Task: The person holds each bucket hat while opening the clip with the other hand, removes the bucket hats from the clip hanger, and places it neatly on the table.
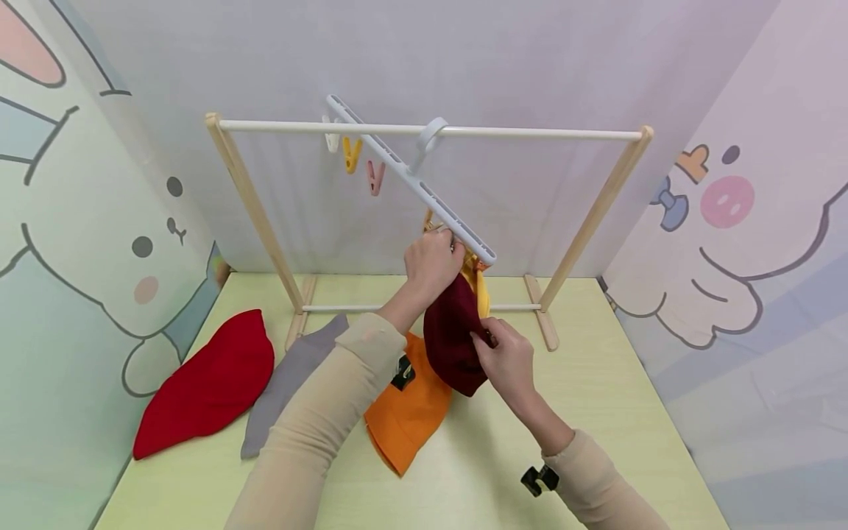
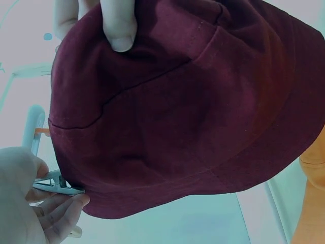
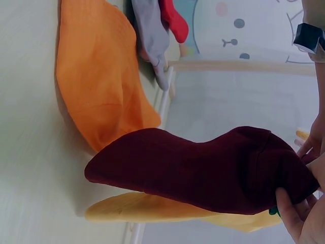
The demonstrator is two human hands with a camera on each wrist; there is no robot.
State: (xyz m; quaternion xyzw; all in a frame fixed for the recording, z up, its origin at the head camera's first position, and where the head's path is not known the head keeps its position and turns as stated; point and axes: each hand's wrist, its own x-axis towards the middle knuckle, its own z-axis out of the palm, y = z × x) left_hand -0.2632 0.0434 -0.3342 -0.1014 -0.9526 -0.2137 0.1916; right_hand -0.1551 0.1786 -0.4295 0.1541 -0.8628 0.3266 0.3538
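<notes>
Evidently, the left grip (image 1: 433,259) pinches a clip (image 2: 62,188), the right grip (image 1: 509,359) a maroon hat (image 1: 456,335).

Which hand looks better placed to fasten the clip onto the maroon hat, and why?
Probably the left hand: it pinches the clip at the edge of the maroon hat, close to the hanger. The right hand grips the hat lower down, better suited to steadying it.

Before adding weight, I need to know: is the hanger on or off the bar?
On: the hanger's hook curls over the bar.
</notes>
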